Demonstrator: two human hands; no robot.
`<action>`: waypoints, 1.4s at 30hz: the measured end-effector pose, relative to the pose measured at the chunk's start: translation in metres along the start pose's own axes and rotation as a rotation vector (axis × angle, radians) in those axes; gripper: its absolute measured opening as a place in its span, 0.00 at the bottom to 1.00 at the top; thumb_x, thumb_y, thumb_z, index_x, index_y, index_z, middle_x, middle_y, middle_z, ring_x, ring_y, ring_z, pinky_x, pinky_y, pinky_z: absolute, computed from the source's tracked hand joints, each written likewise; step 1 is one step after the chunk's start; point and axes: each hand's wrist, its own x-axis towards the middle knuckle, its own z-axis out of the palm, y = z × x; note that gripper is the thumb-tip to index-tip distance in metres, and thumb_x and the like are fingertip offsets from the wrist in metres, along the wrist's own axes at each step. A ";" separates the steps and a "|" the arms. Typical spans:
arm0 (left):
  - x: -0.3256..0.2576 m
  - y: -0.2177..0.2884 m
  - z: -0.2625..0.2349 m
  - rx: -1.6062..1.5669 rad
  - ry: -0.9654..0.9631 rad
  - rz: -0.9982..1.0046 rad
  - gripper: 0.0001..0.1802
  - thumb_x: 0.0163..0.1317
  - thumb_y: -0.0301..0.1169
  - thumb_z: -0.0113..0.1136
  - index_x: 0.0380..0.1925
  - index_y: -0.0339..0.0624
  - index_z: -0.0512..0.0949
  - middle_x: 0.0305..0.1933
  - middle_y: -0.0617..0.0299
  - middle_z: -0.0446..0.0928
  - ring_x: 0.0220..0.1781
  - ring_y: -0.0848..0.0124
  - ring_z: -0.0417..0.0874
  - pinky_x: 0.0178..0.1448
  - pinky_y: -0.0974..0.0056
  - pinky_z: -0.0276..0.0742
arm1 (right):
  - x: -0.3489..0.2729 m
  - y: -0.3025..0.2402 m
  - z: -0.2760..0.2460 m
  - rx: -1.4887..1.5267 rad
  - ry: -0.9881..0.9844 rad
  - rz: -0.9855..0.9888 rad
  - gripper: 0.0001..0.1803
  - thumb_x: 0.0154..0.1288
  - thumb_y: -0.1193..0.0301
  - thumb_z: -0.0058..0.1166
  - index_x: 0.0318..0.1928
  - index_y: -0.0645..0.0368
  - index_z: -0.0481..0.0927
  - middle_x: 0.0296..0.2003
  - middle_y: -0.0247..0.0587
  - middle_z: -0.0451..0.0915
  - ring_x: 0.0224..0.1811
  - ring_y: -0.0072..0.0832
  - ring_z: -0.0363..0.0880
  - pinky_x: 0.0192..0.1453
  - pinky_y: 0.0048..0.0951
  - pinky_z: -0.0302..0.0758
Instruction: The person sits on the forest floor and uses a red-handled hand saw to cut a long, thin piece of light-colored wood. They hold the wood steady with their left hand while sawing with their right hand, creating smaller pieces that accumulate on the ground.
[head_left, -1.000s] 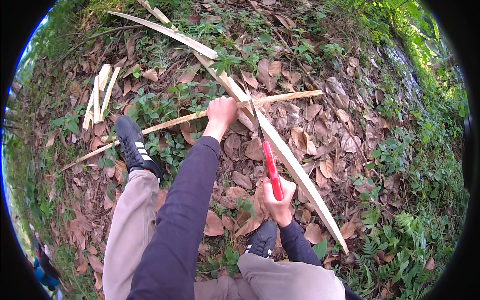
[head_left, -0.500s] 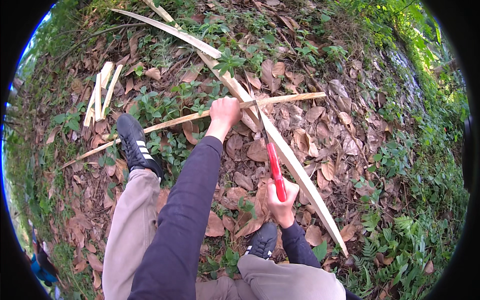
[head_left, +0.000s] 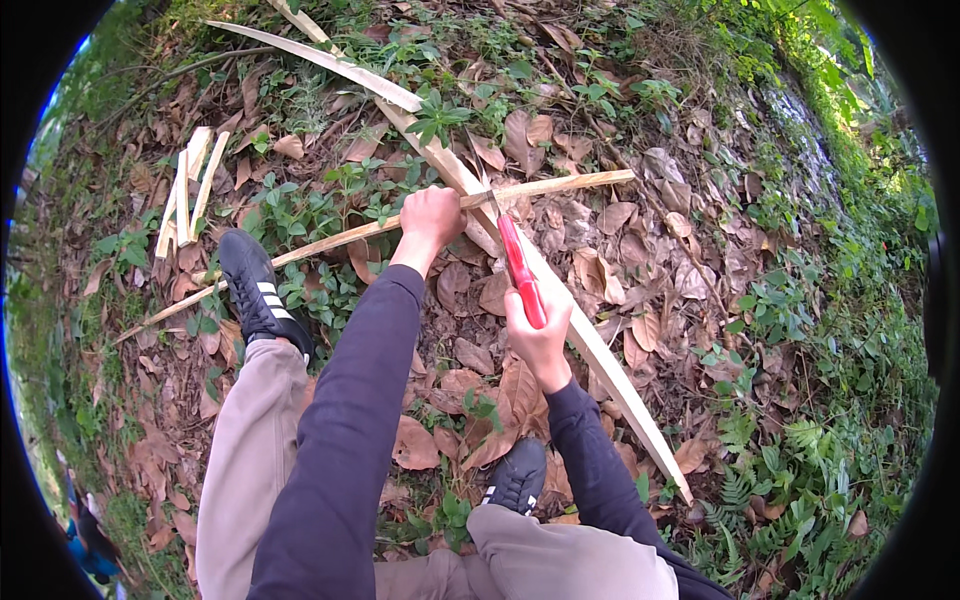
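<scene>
My left hand (head_left: 432, 218) grips a thin pale wooden stick (head_left: 560, 184) that runs across the leafy ground from lower left to right. My right hand (head_left: 540, 325) is shut on the red handle of a knife (head_left: 518, 262), whose dark blade tip meets the stick just right of my left hand. Under both lies a long split slat of pale wood (head_left: 610, 370), slanting from upper left to lower right. My left shoe (head_left: 258, 290) presses on the stick's left part. My right shoe (head_left: 516, 476) sits near my bent knee.
Dry brown leaves and small green plants cover the sloping ground. Several short pale wood strips (head_left: 187, 190) lie at the left. Another long slat (head_left: 320, 62) lies at the top. Ferns and thicker greenery fill the right side.
My right hand with the red-handled knife has moved up toward the stick, so the blade tip now meets it. My left hand stays on the stick.
</scene>
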 end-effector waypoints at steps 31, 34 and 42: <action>-0.004 0.004 -0.013 0.016 -0.076 -0.029 0.12 0.52 0.38 0.63 0.31 0.43 0.87 0.37 0.47 0.85 0.42 0.51 0.88 0.49 0.50 0.83 | -0.010 0.000 0.003 0.019 0.044 0.039 0.14 0.55 0.74 0.58 0.16 0.61 0.70 0.10 0.42 0.67 0.11 0.27 0.66 0.19 0.34 0.63; -0.005 -0.004 -0.013 0.009 -0.076 -0.045 0.12 0.51 0.37 0.63 0.30 0.42 0.87 0.37 0.46 0.85 0.42 0.51 0.88 0.49 0.51 0.83 | -0.057 -0.024 -0.020 0.103 0.021 0.098 0.16 0.54 0.74 0.57 0.14 0.60 0.66 0.09 0.35 0.62 0.10 0.20 0.61 0.18 0.31 0.59; 0.002 0.010 -0.015 0.022 -0.055 -0.018 0.12 0.52 0.36 0.62 0.31 0.39 0.87 0.37 0.44 0.85 0.43 0.50 0.88 0.50 0.50 0.83 | -0.003 -0.004 -0.003 0.074 0.019 0.068 0.15 0.56 0.74 0.57 0.17 0.61 0.68 0.10 0.38 0.64 0.11 0.24 0.64 0.19 0.33 0.59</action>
